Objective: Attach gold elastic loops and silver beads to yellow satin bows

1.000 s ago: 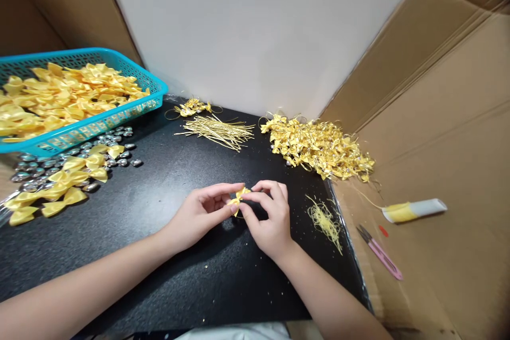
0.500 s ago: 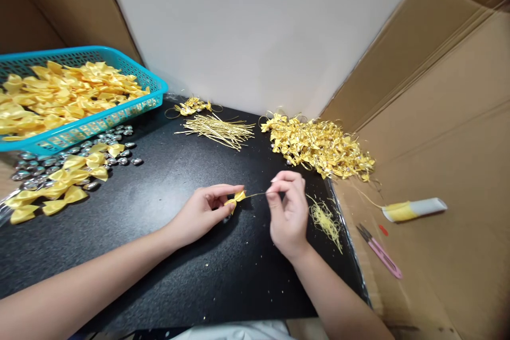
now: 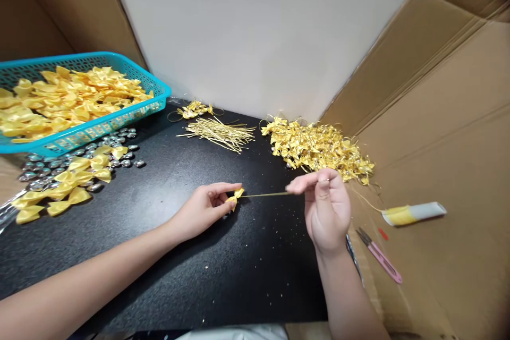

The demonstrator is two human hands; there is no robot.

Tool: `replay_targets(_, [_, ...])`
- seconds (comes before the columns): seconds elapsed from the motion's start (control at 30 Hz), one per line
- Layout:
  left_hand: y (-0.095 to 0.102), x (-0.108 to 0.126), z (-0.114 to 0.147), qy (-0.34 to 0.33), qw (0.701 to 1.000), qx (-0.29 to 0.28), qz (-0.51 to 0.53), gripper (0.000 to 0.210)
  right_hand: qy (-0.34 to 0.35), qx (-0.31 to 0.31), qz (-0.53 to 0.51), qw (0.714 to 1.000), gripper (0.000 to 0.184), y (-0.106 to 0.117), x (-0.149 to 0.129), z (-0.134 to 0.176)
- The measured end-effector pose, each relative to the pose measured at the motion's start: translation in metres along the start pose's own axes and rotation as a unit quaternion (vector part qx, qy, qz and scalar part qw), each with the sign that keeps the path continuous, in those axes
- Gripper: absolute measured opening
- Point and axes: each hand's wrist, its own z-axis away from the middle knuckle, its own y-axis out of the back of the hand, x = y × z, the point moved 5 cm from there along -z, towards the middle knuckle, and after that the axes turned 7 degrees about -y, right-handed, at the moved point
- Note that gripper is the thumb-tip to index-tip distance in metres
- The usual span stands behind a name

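Black speckled bench point(image 3: 179, 287) seen underneath; teal perforated plastic basket point(image 3: 119, 111) of loose yellow bows set at far left. Right hand point(image 3: 329, 212) held well apart from the left, fingers curled, a strand end apparently gripped at the fingertips. Left hand point(image 3: 203, 207) closed in a pinch on a small shiny yellow ribbon bow point(image 3: 238, 192), held out front near mid-bench. Thin yellow-gold strand point(image 3: 265, 194) stretched nearly straight between bow and right hand. Best done with the bow pinned firmly but uncrushed, the pull kept smooth and level, and jerks avoided.
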Motion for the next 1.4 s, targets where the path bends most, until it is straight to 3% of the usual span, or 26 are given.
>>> replay_targets(0.17, [0.006, 0.016, 0.000, -0.094, 0.979, 0.012, -0.183, 0.035, -0.096, -0.050, 0.029, 0.994, 0.013, -0.011, 0.025, 0.004])
replay_targets(0.3, [0.036, 0.033, -0.004, -0.134, 0.915, 0.056, -0.376, 0.035, -0.177, -0.109, 0.076, 0.975, 0.014, -0.031, 0.054, 0.019])
replay_targets(0.37, [0.067, 0.039, -0.004, -0.091, 0.861, 0.108, -0.488, 0.031, -0.196, -0.126, 0.078, 0.969, 0.014, -0.039, 0.065, 0.026])
replay_targets(0.47, [0.122, 0.039, 0.004, 0.060, 0.802, 0.176, -0.567, 0.017, -0.223, -0.122, 0.057, 0.966, 0.017, -0.046, 0.074, 0.031])
replay_targets(0.57, [0.156, 0.035, 0.011, 0.108, 0.802, 0.186, -0.557, 0.004, -0.254, -0.104, 0.036, 0.961, 0.021, -0.047, 0.079, 0.032])
replay_targets(0.67, [0.169, 0.028, 0.010, 0.124, 0.815, 0.188, -0.534, 0.016, -0.261, -0.081, 0.030, 0.961, 0.021, -0.046, 0.080, 0.030])
replay_targets(0.77, [0.156, 0.027, 0.002, 0.093, 0.842, 0.169, -0.503, 0.013, -0.257, -0.067, 0.041, 0.963, 0.022, -0.045, 0.080, 0.030])
replay_targets(0.83, [0.131, 0.029, -0.004, 0.049, 0.891, 0.137, -0.430, 0.008, -0.256, -0.070, 0.051, 0.963, 0.021, -0.046, 0.080, 0.032])
replay_targets(0.87, [0.113, 0.029, -0.006, 0.010, 0.949, 0.110, -0.296, 0.017, -0.257, -0.076, 0.056, 0.962, 0.020, -0.048, 0.080, 0.033])
replay_targets(0.9, [0.094, 0.029, -0.007, -0.006, 0.984, 0.094, -0.153, 0.025, -0.258, -0.086, 0.060, 0.960, 0.019, -0.050, 0.080, 0.035])
replay_targets(0.93, [0.077, 0.026, -0.006, 0.003, 0.995, 0.090, -0.034, 0.030, -0.258, -0.097, 0.064, 0.959, 0.018, -0.053, 0.080, 0.036])
replay_targets(1.0, [0.044, 0.017, -0.002, 0.042, 0.985, 0.088, 0.140, 0.033, -0.252, -0.116, 0.071, 0.958, 0.019, -0.058, 0.080, 0.040])
replay_targets(1.1, [0.011, 0.009, 0.003, 0.074, 0.958, 0.054, 0.272, 0.032, -0.232, -0.123, 0.078, 0.962, 0.018, -0.062, 0.080, 0.043])
replay_targets(1.4, [0.005, 0.006, 0.005, 0.083, 0.943, 0.050, 0.319, 0.037, -0.215, -0.121, 0.064, 0.967, 0.016, -0.063, 0.079, 0.044])
